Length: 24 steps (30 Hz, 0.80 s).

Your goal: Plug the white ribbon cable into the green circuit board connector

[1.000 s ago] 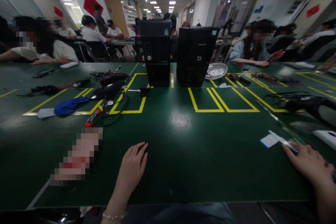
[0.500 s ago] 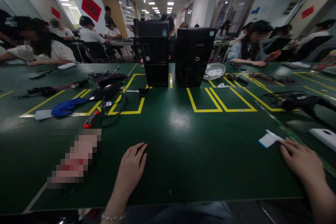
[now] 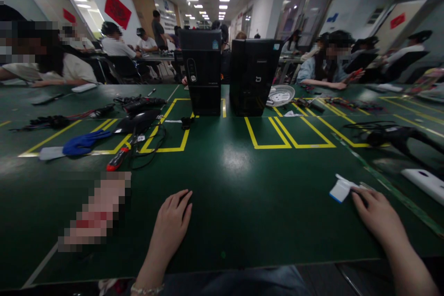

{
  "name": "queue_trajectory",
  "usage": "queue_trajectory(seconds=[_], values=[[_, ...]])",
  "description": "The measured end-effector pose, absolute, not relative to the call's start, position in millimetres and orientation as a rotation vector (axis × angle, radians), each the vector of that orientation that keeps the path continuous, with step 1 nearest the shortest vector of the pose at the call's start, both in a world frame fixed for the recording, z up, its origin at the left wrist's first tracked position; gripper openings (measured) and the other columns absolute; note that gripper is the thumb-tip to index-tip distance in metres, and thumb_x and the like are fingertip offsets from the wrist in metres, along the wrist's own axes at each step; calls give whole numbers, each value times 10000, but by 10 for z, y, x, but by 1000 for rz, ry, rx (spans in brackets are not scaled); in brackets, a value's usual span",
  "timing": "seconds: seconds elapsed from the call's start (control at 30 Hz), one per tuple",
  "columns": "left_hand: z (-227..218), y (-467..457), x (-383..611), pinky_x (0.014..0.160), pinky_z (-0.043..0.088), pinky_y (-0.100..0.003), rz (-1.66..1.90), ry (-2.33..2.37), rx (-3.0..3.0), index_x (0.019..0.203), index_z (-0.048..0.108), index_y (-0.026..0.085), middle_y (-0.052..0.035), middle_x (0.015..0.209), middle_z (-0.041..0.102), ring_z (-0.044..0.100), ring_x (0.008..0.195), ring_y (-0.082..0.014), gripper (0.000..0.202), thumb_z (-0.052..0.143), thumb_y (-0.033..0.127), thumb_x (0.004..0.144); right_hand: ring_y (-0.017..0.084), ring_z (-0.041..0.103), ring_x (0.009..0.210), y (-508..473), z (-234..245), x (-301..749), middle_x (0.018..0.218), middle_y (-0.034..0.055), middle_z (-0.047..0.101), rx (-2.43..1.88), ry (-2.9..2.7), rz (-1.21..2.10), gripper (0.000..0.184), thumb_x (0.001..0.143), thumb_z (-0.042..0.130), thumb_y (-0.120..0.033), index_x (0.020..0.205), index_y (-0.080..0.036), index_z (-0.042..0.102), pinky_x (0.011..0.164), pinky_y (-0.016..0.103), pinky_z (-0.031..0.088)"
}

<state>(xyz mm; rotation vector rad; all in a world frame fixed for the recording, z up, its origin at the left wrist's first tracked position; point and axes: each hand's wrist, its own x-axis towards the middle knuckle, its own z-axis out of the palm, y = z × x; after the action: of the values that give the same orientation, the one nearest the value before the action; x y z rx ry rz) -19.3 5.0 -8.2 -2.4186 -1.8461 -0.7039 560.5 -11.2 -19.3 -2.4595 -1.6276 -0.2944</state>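
My left hand (image 3: pixel 173 215) rests palm down on the green table, its fingers stretched out and the thumb a little apart, with nothing in it. At the right, my right hand (image 3: pixel 378 210) lies low over the table. Its fingertips are on a small white paper-like piece with a blue edge (image 3: pixel 340 189), which pokes out to the left of them. Part of something pale also shows beside these fingers, mostly hidden. Left of my left hand lies a pixelated pinkish item (image 3: pixel 99 212) whose kind I cannot make out.
Two black computer towers (image 3: pixel 204 74) stand at the table's far side. A red-and-black screwdriver (image 3: pixel 118 159), a blue glove (image 3: pixel 85 142) and dark cables (image 3: pixel 142 103) lie left. A white basket (image 3: pixel 280 95), black cable-like gear (image 3: pixel 388 134) and a white device (image 3: pixel 425 182) are right.
My right hand has moved left along the table, and the white piece has shifted left with it. The left hand stays in place. The view has turned slightly.
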Motion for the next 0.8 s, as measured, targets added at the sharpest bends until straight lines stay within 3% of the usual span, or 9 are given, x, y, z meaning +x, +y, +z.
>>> queue_trajectory(seconds=[0.17, 0.3, 0.53, 0.8], values=[[-87, 52, -197, 968, 465, -480, -674, -1855, -2424, 1265, 598, 127, -135, 1233, 595, 544, 1139, -292, 399, 396, 303, 969, 316, 554, 1116, -116, -290, 5003, 1241, 179, 546, -2217, -1827, -409, 509, 942, 297, -418, 1216, -162, 641, 914, 518, 455], [-85, 53, -197, 971, 462, -474, -667, -1855, -2426, 1269, 593, 136, -131, 1241, 589, 540, 1144, -286, 391, 394, 296, 973, 319, 487, 1231, -72, -284, 4252, 1307, 149, 527, -1968, -2011, -316, 481, 954, 312, -427, 1254, -192, 607, 981, 626, 388], [-73, 47, -186, 951, 473, -490, -706, -1832, -2421, 1254, 601, 154, -130, 1219, 602, 551, 1121, -291, 373, 399, 286, 970, 238, 397, 1339, -98, -27, 3076, 1381, 99, 491, -1477, -2378, 99, 459, 953, 442, -362, 1396, -246, 466, 1113, 537, 315], [-86, 50, -190, 956, 468, -481, -724, -1839, -2413, 1247, 605, 162, -123, 1213, 607, 556, 1118, -286, 363, 410, 280, 965, 244, 327, 1382, -283, 117, 2486, 1376, 91, 499, -1230, -2505, 389, 478, 914, 515, -275, 1389, -245, 471, 1147, 534, 262]])
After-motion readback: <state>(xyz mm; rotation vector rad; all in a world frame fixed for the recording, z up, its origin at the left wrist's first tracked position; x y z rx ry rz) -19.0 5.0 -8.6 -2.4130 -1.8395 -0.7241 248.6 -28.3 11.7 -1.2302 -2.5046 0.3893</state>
